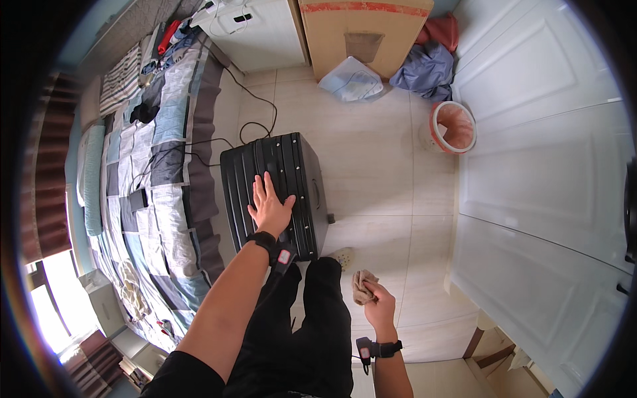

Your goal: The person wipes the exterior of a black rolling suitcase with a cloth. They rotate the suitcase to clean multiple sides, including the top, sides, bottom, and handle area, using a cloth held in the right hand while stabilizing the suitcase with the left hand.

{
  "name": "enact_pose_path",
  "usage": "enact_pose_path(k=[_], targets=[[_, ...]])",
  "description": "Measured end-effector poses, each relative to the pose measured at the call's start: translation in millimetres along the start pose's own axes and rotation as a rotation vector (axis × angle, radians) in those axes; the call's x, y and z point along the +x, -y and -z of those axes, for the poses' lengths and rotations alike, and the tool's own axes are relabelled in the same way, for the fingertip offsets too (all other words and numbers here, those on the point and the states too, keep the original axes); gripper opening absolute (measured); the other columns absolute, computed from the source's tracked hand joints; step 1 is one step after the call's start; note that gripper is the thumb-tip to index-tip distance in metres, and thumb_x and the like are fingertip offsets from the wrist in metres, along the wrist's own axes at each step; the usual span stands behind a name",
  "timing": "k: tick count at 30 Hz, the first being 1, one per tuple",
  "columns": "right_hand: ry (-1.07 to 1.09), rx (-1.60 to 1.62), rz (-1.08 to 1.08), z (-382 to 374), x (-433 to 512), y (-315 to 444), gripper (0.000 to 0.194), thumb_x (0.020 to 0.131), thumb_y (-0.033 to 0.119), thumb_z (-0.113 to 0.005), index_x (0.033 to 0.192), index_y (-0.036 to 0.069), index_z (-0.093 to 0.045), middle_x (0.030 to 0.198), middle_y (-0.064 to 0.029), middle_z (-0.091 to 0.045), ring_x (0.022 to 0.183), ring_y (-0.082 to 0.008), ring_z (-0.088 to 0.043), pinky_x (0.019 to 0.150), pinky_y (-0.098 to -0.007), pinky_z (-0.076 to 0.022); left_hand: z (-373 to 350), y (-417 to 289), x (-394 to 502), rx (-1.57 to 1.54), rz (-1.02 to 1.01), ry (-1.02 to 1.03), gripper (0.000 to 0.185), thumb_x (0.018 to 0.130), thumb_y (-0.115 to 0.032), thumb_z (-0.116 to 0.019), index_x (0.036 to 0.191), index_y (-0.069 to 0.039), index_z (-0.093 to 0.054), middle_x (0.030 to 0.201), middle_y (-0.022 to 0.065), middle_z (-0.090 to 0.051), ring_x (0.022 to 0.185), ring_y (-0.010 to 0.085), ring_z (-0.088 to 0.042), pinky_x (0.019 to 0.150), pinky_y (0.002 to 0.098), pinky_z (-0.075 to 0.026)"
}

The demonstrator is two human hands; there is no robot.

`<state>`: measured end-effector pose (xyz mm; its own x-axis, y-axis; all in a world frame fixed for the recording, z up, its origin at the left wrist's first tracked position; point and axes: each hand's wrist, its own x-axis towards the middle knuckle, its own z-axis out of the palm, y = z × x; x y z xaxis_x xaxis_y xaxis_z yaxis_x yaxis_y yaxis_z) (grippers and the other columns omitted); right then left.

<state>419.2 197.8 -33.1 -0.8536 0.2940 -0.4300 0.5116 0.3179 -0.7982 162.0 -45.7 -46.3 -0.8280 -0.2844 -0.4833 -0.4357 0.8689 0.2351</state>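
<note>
A black ribbed hard-shell suitcase (241,184) stands on the floor in front of my legs. My left hand (271,208) lies on its upper face, palm down with the fingers spread, holding nothing. Metal rivets dot the suitcase's right-hand edge, and a carry handle (316,193) shows on its side. Out to the right, apart from the suitcase, my right hand (381,304) grips a crumpled brown cloth (364,287). Each wrist wears a black strap with a small device.
Left is a bed (166,211) with a patchwork cover; a black cable (261,97) runs from it across the floor. A cardboard box (328,37), plastic bag (352,79) and blue fabric bundle (425,69) stand at the far end. A waste bin (472,127) sits by white wardrobe doors (537,159).
</note>
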Motion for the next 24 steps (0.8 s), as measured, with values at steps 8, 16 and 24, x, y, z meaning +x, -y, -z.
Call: enact_pose_path(k=[8, 16, 24], targets=[[-0.002, 0.013, -0.016, -1, 6, 1, 0.042, 0.074, -0.009, -0.054, 0.109, 0.004, -0.073, 0.114, -0.0159, -0.072, 0.104, -0.0340, -0.068, 0.089, -0.0353, -0.0544, -2, -20, 7, -0.042, 0.147, 0.052, 0.101, 0.088, -0.033, -0.071, 0.162, -0.021, -0.003, 0.169, 0.0058, 0.001, 0.156, 0.0256, -0.002, 0.116, 0.0659, -0.019], [-0.052, 0.021, 0.033, 21, 10, 7, 0.038, 0.076, -0.009, -0.058, 0.110, 0.002, -0.073, 0.114, -0.0161, -0.072, 0.104, -0.0313, -0.070, 0.089, -0.0341, -0.0549, 5, 4, 16, -0.171, 0.028, 0.135, 0.103, 0.085, -0.041, -0.073, 0.162, -0.023, -0.006, 0.169, 0.0062, 0.001, 0.156, 0.0257, -0.001, 0.118, 0.0627, -0.016], [-0.003, 0.003, -0.044, 33, 9, -3, 0.039, 0.079, -0.011, -0.058, 0.114, -0.001, -0.071, 0.115, -0.0183, -0.071, 0.107, -0.0281, -0.069, 0.094, -0.0324, -0.0530, 32, -12, -18, 0.153, -0.163, 0.033, 0.052, 0.085, -0.055, -0.070, 0.090, -0.003, -0.067, 0.115, 0.0156, -0.064, 0.118, 0.0326, -0.058, 0.094, 0.0459, -0.048]])
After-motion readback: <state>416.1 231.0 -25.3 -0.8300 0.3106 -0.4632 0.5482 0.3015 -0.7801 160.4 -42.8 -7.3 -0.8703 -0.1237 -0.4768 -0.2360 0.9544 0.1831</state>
